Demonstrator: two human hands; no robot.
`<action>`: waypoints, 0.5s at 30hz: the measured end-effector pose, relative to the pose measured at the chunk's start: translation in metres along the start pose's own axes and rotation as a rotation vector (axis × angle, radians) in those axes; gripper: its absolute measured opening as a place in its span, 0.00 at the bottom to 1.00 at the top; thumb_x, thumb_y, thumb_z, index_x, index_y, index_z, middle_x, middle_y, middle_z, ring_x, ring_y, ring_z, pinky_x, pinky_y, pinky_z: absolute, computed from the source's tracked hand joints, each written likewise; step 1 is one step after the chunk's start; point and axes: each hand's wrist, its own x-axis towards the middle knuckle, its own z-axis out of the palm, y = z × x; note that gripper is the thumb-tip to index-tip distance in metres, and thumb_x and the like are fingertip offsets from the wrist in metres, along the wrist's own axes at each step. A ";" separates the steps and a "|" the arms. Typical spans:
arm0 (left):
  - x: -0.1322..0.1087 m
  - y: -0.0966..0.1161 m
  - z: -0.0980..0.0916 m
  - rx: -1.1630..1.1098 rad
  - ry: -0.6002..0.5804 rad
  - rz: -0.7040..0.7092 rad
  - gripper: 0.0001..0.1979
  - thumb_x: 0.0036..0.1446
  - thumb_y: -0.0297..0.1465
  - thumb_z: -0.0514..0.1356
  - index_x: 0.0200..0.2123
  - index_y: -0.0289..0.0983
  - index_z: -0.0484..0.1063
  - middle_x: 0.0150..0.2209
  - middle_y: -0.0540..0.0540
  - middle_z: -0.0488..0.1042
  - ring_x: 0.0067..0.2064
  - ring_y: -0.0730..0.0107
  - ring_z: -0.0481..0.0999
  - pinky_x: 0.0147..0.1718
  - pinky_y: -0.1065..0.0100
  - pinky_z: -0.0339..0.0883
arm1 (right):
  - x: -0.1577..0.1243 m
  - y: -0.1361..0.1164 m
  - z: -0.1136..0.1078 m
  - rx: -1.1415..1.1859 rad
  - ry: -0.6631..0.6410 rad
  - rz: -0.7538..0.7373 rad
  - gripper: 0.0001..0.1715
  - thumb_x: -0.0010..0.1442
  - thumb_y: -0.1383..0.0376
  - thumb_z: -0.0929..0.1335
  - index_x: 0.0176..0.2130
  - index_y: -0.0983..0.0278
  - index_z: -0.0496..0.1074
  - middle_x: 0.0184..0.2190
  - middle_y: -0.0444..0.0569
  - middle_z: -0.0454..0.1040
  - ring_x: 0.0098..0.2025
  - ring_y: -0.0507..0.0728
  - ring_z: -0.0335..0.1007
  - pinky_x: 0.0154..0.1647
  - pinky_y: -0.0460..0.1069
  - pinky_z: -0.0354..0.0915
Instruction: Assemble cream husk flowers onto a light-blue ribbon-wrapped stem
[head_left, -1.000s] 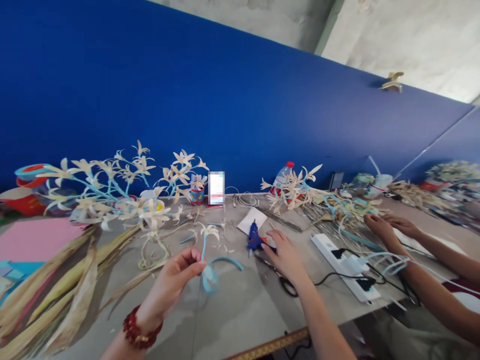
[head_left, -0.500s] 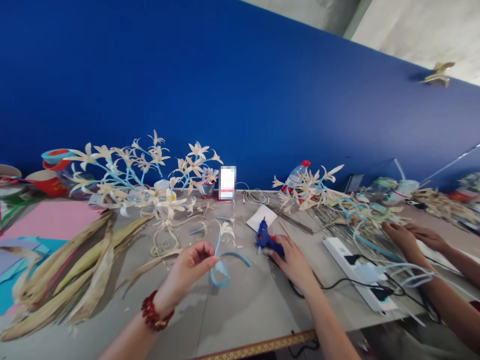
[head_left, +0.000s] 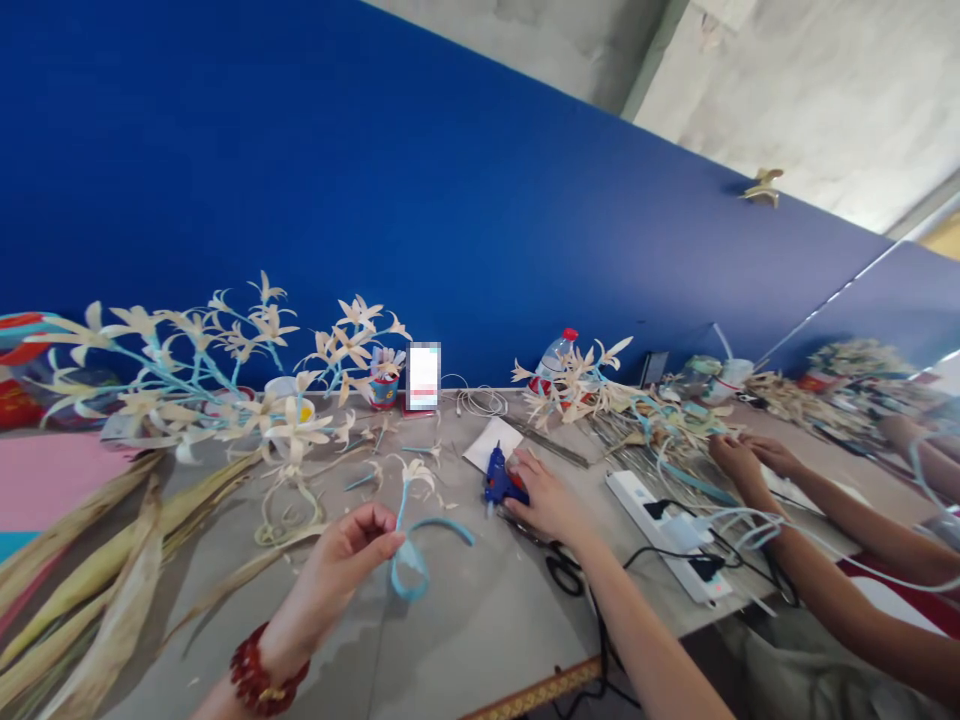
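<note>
At seven o'clock from view centre, a small cream flower (head_left: 420,472) with splayed petals on a near-upright blue stem (head_left: 403,502); just below at six o'clock, a looped pale-blue strip (head_left: 411,592). At the flower's three o'clock, a blue glue gun (head_left: 501,485), with nozzle toward twelve.

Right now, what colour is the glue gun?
The glue gun is mostly blue; best view: head.

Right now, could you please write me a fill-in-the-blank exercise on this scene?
The left hand pinches the light-blue stem of a flower between forefinger and ____.
The right hand touches a glue gun coloured ____.
The beaded bracelet circles the ____ wrist.
The power strip is mainly ____.

Missing words: thumb; blue; left; white.
</note>
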 end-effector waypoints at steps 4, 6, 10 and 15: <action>0.000 0.002 0.001 0.004 -0.008 -0.013 0.09 0.51 0.36 0.65 0.28 0.37 0.70 0.27 0.51 0.69 0.30 0.73 0.65 0.32 0.73 0.59 | 0.009 0.002 -0.006 0.028 -0.057 -0.017 0.24 0.50 0.58 0.71 0.45 0.66 0.70 0.60 0.61 0.61 0.62 0.67 0.54 0.61 0.60 0.52; 0.001 0.003 0.002 0.000 -0.005 -0.021 0.10 0.51 0.36 0.65 0.28 0.37 0.69 0.27 0.52 0.68 0.30 0.73 0.64 0.31 0.73 0.59 | 0.011 0.003 -0.009 0.044 -0.081 -0.018 0.24 0.48 0.57 0.72 0.43 0.64 0.70 0.59 0.60 0.63 0.61 0.67 0.57 0.59 0.61 0.54; 0.000 0.003 0.003 -0.005 0.002 -0.020 0.10 0.50 0.36 0.65 0.28 0.37 0.70 0.26 0.52 0.69 0.30 0.73 0.64 0.31 0.73 0.59 | 0.015 0.007 -0.011 0.074 -0.100 -0.033 0.19 0.47 0.57 0.72 0.38 0.63 0.70 0.60 0.58 0.62 0.61 0.67 0.57 0.59 0.61 0.53; -0.001 0.005 0.003 -0.009 0.007 -0.033 0.10 0.49 0.36 0.65 0.28 0.37 0.70 0.26 0.51 0.70 0.29 0.73 0.65 0.31 0.73 0.59 | 0.021 0.015 -0.009 0.133 -0.135 -0.059 0.17 0.44 0.59 0.74 0.34 0.63 0.69 0.57 0.59 0.65 0.63 0.67 0.54 0.59 0.61 0.53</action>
